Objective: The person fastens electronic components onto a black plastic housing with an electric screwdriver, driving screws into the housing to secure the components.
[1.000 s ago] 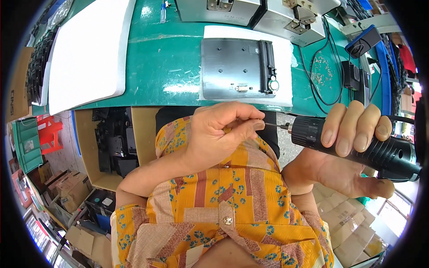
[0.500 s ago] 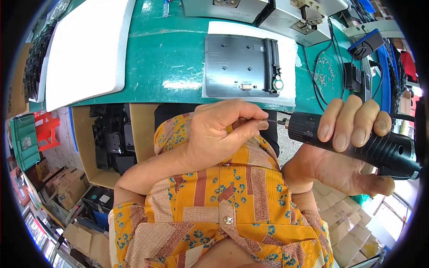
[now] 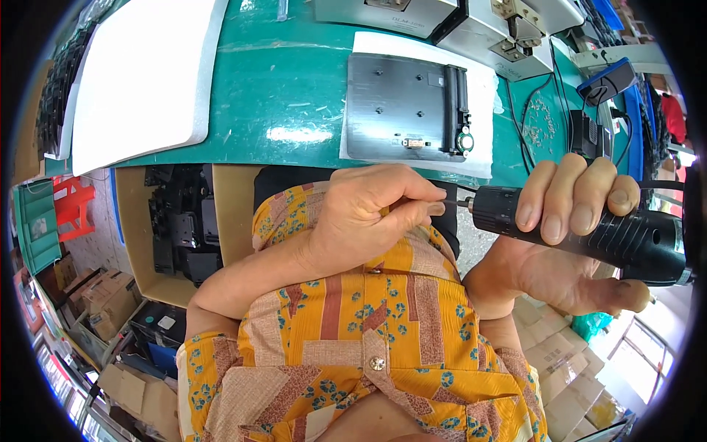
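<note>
My right hand [image 3: 545, 272] is wrapped around a black electric screwdriver [image 3: 652, 247], which lies nearly level with its nose toward the left. A thin bit [image 3: 455, 202] sticks out of the nose. Thumb and forefinger of my left hand [image 3: 372, 210] are closed in a pinch at the bit's tip; whether a small screw is between them is hidden. Just beyond both hands, a flat black panel [image 3: 398, 99] with a hinge-like bar [image 3: 451, 110] along its right side rests on a white sheet [image 3: 480, 118] on the green table [image 3: 283, 88].
Grey metal machines [image 3: 401, 16] stand at the back. Small loose screws [image 3: 541, 121] are scattered at the right, near black cables. A large white foam sheet [image 3: 143, 81] covers the table's left. Below the edge, a cardboard box [image 3: 234, 214] holds black parts [image 3: 184, 228].
The table and the black panel sit slightly farther right in the view. Both hands keep nearly the same pose, and the screwdriver's rear end has tilted up a little.
</note>
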Demonstrator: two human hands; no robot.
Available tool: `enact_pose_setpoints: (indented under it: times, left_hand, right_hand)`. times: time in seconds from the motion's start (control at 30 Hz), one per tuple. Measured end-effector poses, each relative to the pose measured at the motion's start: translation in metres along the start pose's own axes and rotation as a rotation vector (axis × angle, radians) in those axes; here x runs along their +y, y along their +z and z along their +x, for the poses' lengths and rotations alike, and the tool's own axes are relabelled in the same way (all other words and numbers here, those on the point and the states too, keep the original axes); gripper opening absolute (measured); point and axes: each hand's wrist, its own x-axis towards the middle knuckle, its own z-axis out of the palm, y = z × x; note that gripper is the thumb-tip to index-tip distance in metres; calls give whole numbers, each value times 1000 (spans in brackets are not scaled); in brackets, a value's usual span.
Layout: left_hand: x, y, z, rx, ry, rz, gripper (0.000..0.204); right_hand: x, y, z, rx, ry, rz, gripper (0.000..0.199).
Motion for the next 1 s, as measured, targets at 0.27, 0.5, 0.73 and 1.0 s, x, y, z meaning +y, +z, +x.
enact_pose_setpoints:
  times: [0.27, 0.5, 0.73, 1.0]
  left_hand:
    - [-7, -1, -5, 41, 6, -70, 12]
    - [-12, -26, -6, 133, 460, 728, 29]
    - [-18, -31, -4, 157, 504, 1010, 31]
    - [-18, -30, -2, 145, 483, 996, 33]
  right_hand:
    - [2, 3, 0, -19, 15, -11, 66]
    - [17, -7, 8, -76, -63, -127, 73]
    - [37, -10, 16, -129, -62, -173, 79]
    - [43, -13, 21, -199, -20, -194, 80]
